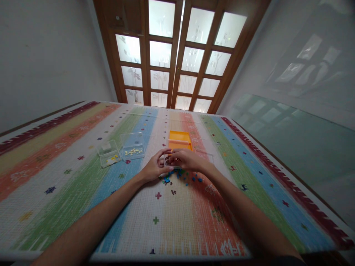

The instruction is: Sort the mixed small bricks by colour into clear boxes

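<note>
A cloth-covered desk (69,184) spreads below. Over its middle, the left hand (155,166) and right hand (189,159) are close together, fingers bent. Just beyond sits an open orange case (179,135); leftward, two open transparent containers (134,157) hold pale and yellow bits (133,152). The left hand grips a small clear box (176,166); the right's fingers reach into it, their hold impossible to tell. Blue pieces (166,180) lie scattered nearer; brown pieces (168,159) lie inside the box.

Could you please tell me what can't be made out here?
Head view:
Right hand: the hand itself hides whether it grips brown pieces.
Box at the left hand: contents partly hidden by the right hand.
Pale pieces: too small to count.
Sleeve: cut off by the bottom edge.
</note>
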`<control>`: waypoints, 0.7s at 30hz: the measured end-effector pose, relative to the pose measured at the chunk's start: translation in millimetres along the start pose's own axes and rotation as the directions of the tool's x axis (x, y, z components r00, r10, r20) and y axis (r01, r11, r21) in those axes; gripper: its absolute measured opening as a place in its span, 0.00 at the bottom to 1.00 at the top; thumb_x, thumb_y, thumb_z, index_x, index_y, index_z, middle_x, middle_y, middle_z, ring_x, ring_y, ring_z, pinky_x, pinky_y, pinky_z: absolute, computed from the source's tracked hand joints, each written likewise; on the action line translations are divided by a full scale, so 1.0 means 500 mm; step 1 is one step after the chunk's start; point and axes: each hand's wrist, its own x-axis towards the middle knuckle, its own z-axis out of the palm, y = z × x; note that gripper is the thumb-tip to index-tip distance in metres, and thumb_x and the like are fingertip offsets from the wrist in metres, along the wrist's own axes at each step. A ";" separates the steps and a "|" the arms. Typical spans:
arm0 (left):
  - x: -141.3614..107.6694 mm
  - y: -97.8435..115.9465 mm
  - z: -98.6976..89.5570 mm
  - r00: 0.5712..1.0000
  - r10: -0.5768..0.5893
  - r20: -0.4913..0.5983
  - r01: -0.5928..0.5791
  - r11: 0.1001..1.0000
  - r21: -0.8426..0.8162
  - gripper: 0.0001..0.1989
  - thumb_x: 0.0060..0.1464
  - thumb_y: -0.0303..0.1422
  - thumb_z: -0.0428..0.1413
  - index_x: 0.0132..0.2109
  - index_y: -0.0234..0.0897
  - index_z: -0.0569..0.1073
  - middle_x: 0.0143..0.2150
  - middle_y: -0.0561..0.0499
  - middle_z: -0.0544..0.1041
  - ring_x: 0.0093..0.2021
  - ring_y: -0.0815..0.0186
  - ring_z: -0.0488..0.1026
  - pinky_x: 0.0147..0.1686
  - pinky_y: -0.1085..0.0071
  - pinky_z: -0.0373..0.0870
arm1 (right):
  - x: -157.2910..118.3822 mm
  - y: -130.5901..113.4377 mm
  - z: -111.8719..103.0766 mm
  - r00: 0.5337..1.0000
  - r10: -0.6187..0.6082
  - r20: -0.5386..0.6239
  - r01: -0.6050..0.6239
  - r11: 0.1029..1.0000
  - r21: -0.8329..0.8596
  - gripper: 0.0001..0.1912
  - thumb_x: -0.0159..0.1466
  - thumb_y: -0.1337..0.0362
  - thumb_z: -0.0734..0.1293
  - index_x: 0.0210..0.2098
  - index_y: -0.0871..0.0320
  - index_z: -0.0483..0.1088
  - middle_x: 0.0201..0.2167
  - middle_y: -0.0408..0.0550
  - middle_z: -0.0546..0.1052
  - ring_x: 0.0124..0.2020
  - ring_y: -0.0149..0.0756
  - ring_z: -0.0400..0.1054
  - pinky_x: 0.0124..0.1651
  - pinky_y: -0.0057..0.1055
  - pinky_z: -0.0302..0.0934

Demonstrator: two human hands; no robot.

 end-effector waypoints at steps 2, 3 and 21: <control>0.000 0.000 0.001 1.000 0.003 -0.001 -0.003 1.000 -0.002 0.35 0.46 0.29 0.69 0.60 0.42 0.66 0.64 0.39 0.67 0.47 0.61 0.78 0.47 0.63 0.75 | -0.002 0.001 0.001 1.000 -0.004 -0.015 0.004 1.000 0.012 0.08 0.63 0.75 0.68 0.39 0.59 0.78 0.41 0.50 0.79 0.40 0.35 0.72 0.41 0.27 0.61; 0.000 0.000 0.001 1.000 0.005 -0.002 -0.005 1.000 -0.003 0.35 0.46 0.29 0.69 0.60 0.42 0.67 0.64 0.39 0.67 0.47 0.61 0.79 0.47 0.63 0.75 | -0.003 0.001 0.001 1.000 -0.009 -0.025 0.009 1.000 0.017 0.08 0.63 0.75 0.68 0.39 0.60 0.78 0.41 0.50 0.79 0.40 0.34 0.72 0.41 0.27 0.61; 0.000 -0.008 -0.002 1.000 -0.001 -0.024 0.001 1.000 -0.019 0.35 0.46 0.29 0.69 0.61 0.43 0.67 0.64 0.39 0.66 0.46 0.60 0.79 0.48 0.61 0.76 | -0.026 0.007 -0.017 0.993 0.007 -0.114 -0.002 0.999 0.051 0.10 0.65 0.74 0.67 0.41 0.58 0.79 0.39 0.49 0.80 0.37 0.33 0.73 0.39 0.27 0.61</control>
